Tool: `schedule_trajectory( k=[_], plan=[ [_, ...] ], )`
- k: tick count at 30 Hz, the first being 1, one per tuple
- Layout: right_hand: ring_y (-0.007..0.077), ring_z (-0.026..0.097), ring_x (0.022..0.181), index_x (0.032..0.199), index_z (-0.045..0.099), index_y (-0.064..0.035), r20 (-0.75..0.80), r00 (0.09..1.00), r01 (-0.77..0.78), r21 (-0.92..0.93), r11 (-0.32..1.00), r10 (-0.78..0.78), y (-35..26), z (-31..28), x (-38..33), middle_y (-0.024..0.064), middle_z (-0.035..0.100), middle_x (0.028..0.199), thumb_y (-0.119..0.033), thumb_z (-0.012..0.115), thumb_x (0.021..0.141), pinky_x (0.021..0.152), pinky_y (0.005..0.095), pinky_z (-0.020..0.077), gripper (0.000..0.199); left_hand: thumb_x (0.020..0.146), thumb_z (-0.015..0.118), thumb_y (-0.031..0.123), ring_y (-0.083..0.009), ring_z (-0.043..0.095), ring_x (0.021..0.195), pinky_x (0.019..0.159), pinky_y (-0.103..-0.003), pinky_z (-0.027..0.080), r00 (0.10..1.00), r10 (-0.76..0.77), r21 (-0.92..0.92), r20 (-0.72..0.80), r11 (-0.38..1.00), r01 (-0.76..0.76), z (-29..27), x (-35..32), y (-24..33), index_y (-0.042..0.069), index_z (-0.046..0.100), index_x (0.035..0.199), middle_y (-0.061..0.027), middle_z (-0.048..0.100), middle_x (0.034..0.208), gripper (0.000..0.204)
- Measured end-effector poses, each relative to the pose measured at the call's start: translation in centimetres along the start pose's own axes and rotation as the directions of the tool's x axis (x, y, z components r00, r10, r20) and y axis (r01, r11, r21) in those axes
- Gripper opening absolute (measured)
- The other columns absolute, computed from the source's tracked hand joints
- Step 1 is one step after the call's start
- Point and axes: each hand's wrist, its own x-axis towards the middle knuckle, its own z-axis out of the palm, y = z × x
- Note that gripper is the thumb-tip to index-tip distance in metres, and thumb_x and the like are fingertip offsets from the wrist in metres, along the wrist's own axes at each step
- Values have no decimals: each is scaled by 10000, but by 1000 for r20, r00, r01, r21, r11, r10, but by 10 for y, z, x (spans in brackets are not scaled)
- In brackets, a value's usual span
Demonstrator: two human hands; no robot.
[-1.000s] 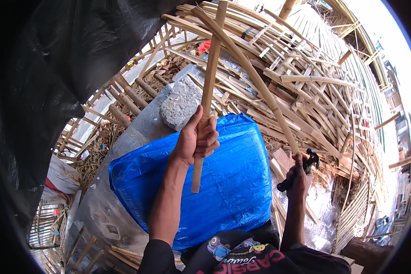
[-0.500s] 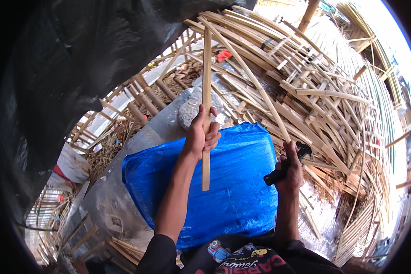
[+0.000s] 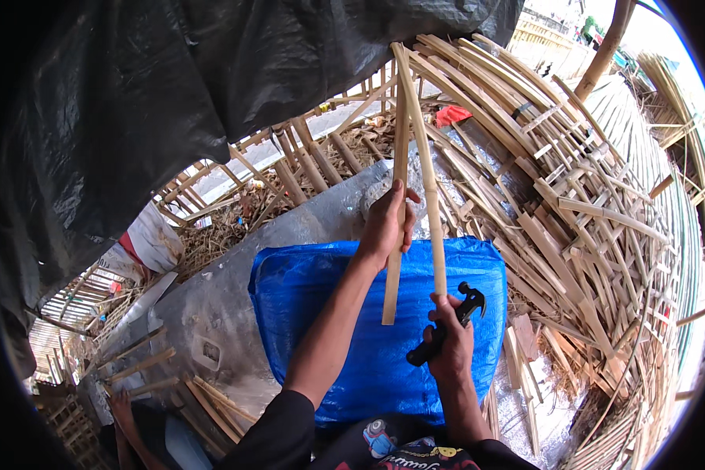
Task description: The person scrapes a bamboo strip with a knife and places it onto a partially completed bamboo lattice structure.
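Observation:
My left hand (image 3: 384,227) is closed round a flat, pale bamboo strip (image 3: 400,149), which stands nearly upright in the picture with its lower end below my fingers. A second bamboo strip (image 3: 431,188) has its near end pinched in my right hand (image 3: 452,345). That same hand also grips a small black claw hammer (image 3: 471,300), its head above my fingers and its handle end out to the left. The far ends of both strips meet or overlap at the top. Beneath my hands lies a bundle or seat wrapped in blue plastic sheet (image 3: 329,313).
A large heap of bamboo strips (image 3: 556,204) fills the right side. Black sheeting (image 3: 133,102) hangs at the upper left. Bamboo fencing (image 3: 305,149) runs behind a grey concrete slab (image 3: 211,290). Another person's hand (image 3: 121,409) is at the lower left beside loose bamboo pieces.
My right hand has moved left and lower with hammer and strip, bringing the two strips closer together. The view has shifted, and another person's arm now shows at the lower left.

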Motion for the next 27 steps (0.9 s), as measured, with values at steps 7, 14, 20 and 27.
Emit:
schedule_trajectory(
  k=[7,14,20,27],
  plan=[
    [88,493,552,1075,656,-14,-47,999,10,-6,1000,-10,11,6,-9,41,616,837,-206,760,878,498,230,402,294,1008,415,560,-93,557,522,445,-250,456,982,73,94,-175,994,-57,12,2,-1,44,631,1087,-23,569,667,565],
    [85,486,577,1125,659,0,-67,995,70,-35,997,-72,22,-1,1,24,581,795,-228,723,911,506,233,385,319,1020,399,542,-106,600,629,451,-249,433,985,116,75,-132,991,-106,1,2,0,30,619,1042,-29,615,731,558],
    [79,490,574,1135,669,6,-32,999,23,-64,998,-25,22,-7,4,5,571,779,-237,724,910,511,230,365,336,1004,432,553,-138,681,758,477,-254,491,993,118,143,-29,983,-113,5,2,-1,17,650,1012,-69,687,855,579],
    [68,485,565,1086,679,-7,-48,999,-2,-63,998,-1,22,-6,5,-14,561,735,-215,749,889,506,234,363,295,954,604,473,-124,677,770,454,-232,471,994,108,159,-33,982,-102,7,-1,2,28,645,1077,-64,700,878,464]
  ],
)
